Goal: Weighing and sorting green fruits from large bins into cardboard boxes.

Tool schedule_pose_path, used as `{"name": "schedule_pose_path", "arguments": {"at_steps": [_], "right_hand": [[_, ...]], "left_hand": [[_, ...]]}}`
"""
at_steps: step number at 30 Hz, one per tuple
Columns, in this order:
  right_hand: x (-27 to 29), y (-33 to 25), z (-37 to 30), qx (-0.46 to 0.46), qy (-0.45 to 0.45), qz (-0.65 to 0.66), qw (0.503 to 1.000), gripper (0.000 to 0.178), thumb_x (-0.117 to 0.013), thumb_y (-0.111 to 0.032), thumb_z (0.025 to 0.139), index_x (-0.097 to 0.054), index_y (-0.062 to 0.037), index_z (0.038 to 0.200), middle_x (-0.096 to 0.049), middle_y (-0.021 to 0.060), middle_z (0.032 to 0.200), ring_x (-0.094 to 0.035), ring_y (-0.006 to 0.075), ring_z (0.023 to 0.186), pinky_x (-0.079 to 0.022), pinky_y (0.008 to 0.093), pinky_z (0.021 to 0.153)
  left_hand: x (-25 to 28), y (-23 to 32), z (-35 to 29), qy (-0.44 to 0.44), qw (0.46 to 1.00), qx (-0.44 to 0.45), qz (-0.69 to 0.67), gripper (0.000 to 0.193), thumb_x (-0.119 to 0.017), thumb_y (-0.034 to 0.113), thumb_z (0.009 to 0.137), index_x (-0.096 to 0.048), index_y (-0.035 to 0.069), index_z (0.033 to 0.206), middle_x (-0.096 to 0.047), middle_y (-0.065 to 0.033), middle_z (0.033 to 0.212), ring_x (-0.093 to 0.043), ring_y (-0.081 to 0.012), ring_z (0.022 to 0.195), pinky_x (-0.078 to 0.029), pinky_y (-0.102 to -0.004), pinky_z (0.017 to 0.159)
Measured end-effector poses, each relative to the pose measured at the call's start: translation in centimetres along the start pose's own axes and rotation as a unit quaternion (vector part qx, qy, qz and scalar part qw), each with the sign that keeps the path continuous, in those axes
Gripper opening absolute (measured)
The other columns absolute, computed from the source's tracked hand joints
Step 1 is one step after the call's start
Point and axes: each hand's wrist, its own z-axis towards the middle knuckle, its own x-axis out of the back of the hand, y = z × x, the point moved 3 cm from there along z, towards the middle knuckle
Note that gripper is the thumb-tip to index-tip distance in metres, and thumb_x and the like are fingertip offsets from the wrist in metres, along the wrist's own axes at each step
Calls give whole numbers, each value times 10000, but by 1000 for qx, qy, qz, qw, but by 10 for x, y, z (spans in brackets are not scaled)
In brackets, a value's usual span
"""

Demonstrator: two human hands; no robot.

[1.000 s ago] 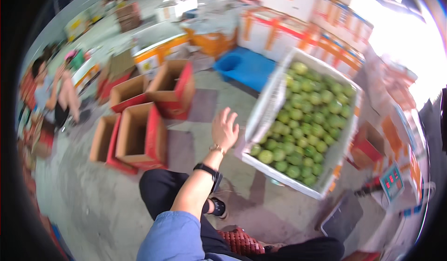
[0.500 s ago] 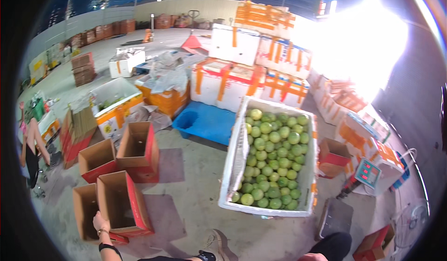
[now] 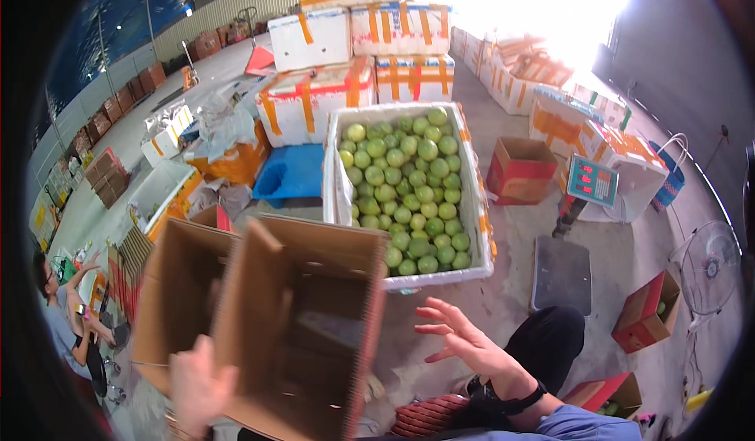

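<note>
Two open cardboard boxes hang close in front of me, side by side: the left box (image 3: pixel 185 272) and the right box (image 3: pixel 334 256). Both are brown inside, and neither shows anything loose in it. My left hand (image 3: pixel 203 382), blurred, grips them at the near edge where their walls meet. My right hand (image 3: pixel 468 347) is open, fingers spread, to the right of the boxes and touching nothing. Beyond it stands a white foam box (image 3: pixel 478 205) full of round green fruits (image 3: pixel 409 181). The raised right box overlaps its near left corner.
A floor scale (image 3: pixel 562 272) with a lit display (image 3: pixel 594 180) stands right. Red-and-brown cartons (image 3: pixel 521 172) and a fan (image 3: pixel 708 264) are also there. Taped foam boxes (image 3: pixel 314 99) are stacked behind a blue tub (image 3: pixel 291 174). Another person (image 3: pixel 67 323) sits far left.
My left hand has lifted two cardboard boxes off the floor at left and brought them toward the middle. My right hand has come up into view, open. The view has turned right.
</note>
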Motion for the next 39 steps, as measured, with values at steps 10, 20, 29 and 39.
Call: {"name": "schedule_pose_path", "arguments": {"at_steps": [10,20,29,39], "right_hand": [[94,53,-44,-106,219,-191,951,732,-550,-97,773,-243,-22,1433,-358,181,1425,-344,312,1334,-304,392,1075],[119,174,-43,-236,215,-341,884,500,-496,-15,731,-399,50,1218,-526,327,1135,-487,465,1132,-407,472,954],[163,128,2,-48,316,-408,855,589,-658,-149,773,-409,0,1285,-491,229,1230,-485,345,1168,-403,423,972],[367,-34,289,-25,398,-548,735,576,-668,-289,780,-460,-16,1242,-505,224,1221,-521,348,1152,-444,407,955]], "left_hand": [[-208,206,5,-80,972,22,-220,238,-627,148,775,-460,-3,856,-587,-229,611,-607,-417,619,-482,-504,569],[-336,204,-5,-302,914,144,-230,519,-622,266,810,-447,-19,1207,-586,-302,1098,-601,-415,994,-486,-491,847],[-134,80,207,-116,961,-244,-53,358,-698,353,741,-672,99,993,-679,-106,931,-656,-259,840,-530,-380,734],[-139,42,513,112,993,19,-17,514,-656,420,756,-617,6,1059,-639,-259,1003,-624,-389,950,-504,-447,837]]}}
